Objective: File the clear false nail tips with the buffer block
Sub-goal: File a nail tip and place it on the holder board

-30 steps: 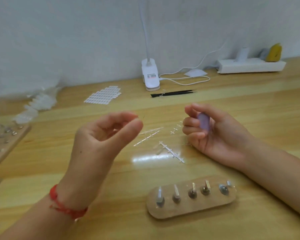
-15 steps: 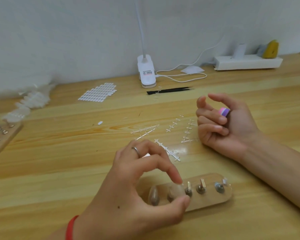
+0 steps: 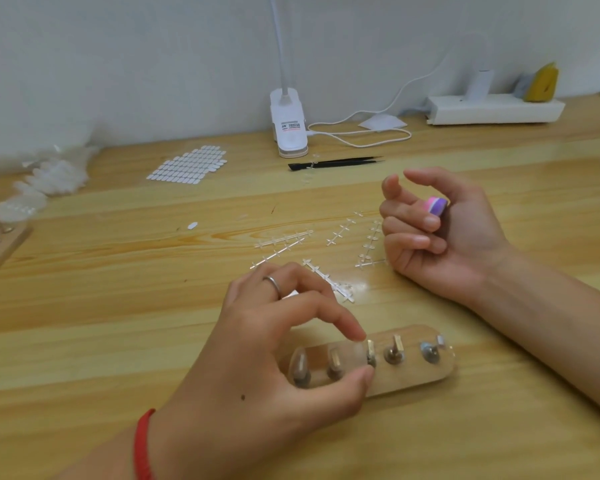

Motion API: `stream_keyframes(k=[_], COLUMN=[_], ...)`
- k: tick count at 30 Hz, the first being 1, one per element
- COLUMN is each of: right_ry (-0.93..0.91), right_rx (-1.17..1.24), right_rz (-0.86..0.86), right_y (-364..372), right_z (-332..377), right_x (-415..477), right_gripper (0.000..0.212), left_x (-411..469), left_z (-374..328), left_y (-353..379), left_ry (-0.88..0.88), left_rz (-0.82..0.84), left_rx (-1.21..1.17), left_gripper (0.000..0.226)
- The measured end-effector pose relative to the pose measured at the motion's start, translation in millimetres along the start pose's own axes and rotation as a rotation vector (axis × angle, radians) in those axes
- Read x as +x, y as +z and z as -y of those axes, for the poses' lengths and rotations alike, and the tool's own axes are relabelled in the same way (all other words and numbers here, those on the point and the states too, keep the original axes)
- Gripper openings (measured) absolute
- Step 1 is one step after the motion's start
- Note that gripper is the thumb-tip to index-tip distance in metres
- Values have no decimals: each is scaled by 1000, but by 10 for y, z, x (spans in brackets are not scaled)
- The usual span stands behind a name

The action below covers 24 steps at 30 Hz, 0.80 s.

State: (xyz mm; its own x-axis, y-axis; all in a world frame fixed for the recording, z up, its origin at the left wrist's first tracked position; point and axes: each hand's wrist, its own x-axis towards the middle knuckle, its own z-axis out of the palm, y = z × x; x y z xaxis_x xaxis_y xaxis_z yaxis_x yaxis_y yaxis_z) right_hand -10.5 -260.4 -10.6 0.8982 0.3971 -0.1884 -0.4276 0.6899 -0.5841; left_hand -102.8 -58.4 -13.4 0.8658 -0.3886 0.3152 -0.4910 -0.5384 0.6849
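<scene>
Clear plastic so small is easy to lose: the clear false nail tip [image 3: 355,355], which the left hand [image 3: 257,368] pinches between thumb and index finger, can slip away or sit crooked if the pinch is too light. A hard push could shift the wooden holder [image 3: 420,375], which seems not fixed to the table [image 3: 118,306]. The view is poor here, but the tip appears to be at the third peg from the left; a second clear tip [image 3: 299,367] stands on the first peg. The left hand's other fingers are raised and spread. The right hand [image 3: 440,244] rests on its side, apart from the holder, with its fingers curled around the pink and purple buffer block [image 3: 438,205].
</scene>
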Motion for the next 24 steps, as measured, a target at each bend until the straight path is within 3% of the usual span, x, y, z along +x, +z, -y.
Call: stream_keyframes(k=[24], right_ry=[-8], right_rx=[-51], right_rz=[6], right_y=[15], right_z=[-10], right_x=[7], right_gripper=[19], left_x=[10], left_z=[-17], left_y=[63], left_ry=[-22], left_rz=[-13], left_rx=[18], left_gripper=[27])
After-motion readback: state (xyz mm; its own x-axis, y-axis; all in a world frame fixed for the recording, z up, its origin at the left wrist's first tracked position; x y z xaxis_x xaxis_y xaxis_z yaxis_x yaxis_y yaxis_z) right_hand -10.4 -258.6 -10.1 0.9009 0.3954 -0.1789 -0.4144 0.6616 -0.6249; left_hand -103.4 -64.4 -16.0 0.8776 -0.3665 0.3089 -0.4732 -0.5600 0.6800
